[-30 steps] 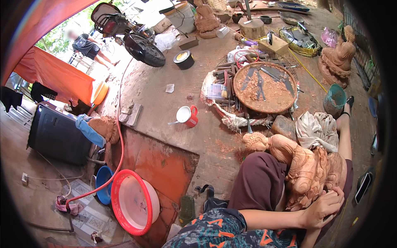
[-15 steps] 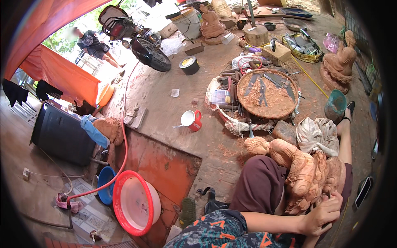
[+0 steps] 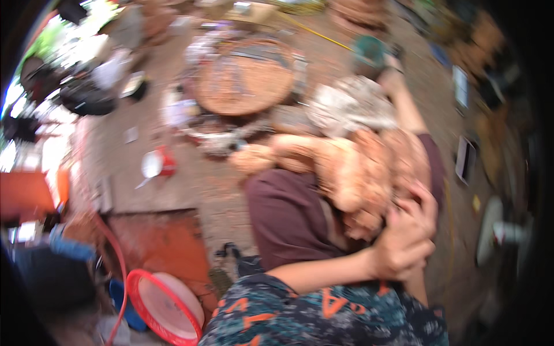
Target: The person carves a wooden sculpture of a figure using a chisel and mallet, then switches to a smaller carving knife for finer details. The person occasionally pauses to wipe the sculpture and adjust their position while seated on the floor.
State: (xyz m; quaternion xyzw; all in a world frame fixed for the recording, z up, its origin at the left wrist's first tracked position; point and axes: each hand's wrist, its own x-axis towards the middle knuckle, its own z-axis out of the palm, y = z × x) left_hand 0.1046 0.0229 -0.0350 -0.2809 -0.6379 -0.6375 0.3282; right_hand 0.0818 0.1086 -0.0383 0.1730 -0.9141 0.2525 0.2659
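Observation:
A carved reddish-wood figure (image 3: 340,173) lies across my lap, its head to the left and its broad base to the right. My left hand (image 3: 395,251) comes in from the lower left and is closed beside the base, overlapping my right hand (image 3: 420,210). The right hand's fingers curl against the figure's base, partly covered by the left. Whatever is between the fingers is hidden and smeared by motion. Brown trousers (image 3: 283,216) cover my bent knee under the figure. Just beyond the figure sits a crumpled pale cloth (image 3: 352,106).
A round woven tray (image 3: 245,86) with wood chips and flat blades stands ahead, tools around it. A teal bucket (image 3: 369,55) is by my foot. A red mug (image 3: 166,161) and a red-rimmed basin (image 3: 167,305) are at left. A phone (image 3: 465,160) lies at right.
My view has swung to the right and blurred, so the scene sits further left. A fan-like white object now shows at right. Both hands stay together at the figure's base.

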